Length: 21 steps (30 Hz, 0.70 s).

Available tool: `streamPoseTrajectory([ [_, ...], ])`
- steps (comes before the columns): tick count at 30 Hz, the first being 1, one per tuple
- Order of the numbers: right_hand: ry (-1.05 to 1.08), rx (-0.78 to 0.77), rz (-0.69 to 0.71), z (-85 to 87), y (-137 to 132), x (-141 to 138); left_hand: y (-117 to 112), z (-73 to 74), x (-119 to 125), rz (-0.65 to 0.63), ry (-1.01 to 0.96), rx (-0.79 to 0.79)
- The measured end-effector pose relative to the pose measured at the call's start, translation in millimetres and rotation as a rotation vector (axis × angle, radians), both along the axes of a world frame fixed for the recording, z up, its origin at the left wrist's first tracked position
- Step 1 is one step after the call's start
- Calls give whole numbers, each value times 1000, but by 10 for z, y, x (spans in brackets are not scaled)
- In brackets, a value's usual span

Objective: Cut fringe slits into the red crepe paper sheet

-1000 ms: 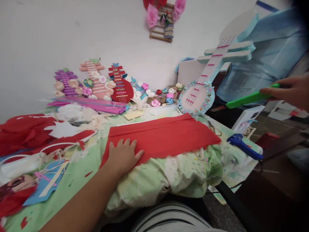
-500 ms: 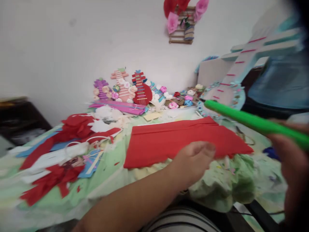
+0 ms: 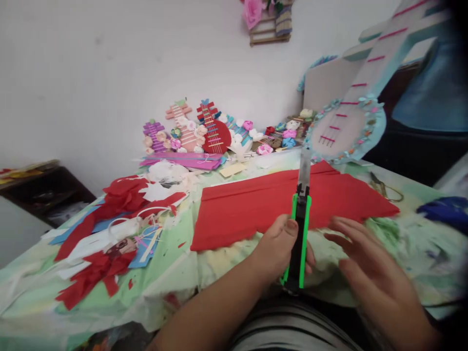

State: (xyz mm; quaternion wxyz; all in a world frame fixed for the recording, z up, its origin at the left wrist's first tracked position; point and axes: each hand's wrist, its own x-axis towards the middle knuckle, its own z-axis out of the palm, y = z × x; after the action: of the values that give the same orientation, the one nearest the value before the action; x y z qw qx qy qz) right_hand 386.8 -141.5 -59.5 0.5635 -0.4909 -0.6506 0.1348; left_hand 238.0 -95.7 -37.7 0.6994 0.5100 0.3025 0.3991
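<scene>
My left hand [image 3: 278,248] is closed around a green and black utility knife [image 3: 300,229], held upright at the near table edge with its blade pointing away over a folded sheet of red crepe paper [image 3: 256,204]. Just right of the knife, my right hand [image 3: 365,263] has its fingers stretched out and holds nothing. The red paper lies flat on the stained green table cover [image 3: 161,273].
Red and white paper scraps [image 3: 109,219] lie at the left. Small craft guitars with paper flowers [image 3: 190,131] line the wall. A large pale blue guitar model [image 3: 351,117] leans at the right, with a blue glue gun [image 3: 444,212] near the table's right edge.
The knife has passed from my right hand to my left. My left hand has left the red paper and come to the near edge; my right hand has let go and opened.
</scene>
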Motion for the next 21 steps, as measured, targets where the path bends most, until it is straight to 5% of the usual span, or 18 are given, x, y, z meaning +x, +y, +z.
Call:
streamPoseTrajectory([
  [4,627,-547,227,137,133,-311,-159,-181,47,64,84,98],
  [7,896,-735,233,254,175,-529,-244,-210,27,123,144,192],
  [14,1017,-732,271,351,150,-689,-324,-204,-93,250,357,426],
  [21,900,-767,347,267,46,-667,-418,-178,7,280,198,90],
])
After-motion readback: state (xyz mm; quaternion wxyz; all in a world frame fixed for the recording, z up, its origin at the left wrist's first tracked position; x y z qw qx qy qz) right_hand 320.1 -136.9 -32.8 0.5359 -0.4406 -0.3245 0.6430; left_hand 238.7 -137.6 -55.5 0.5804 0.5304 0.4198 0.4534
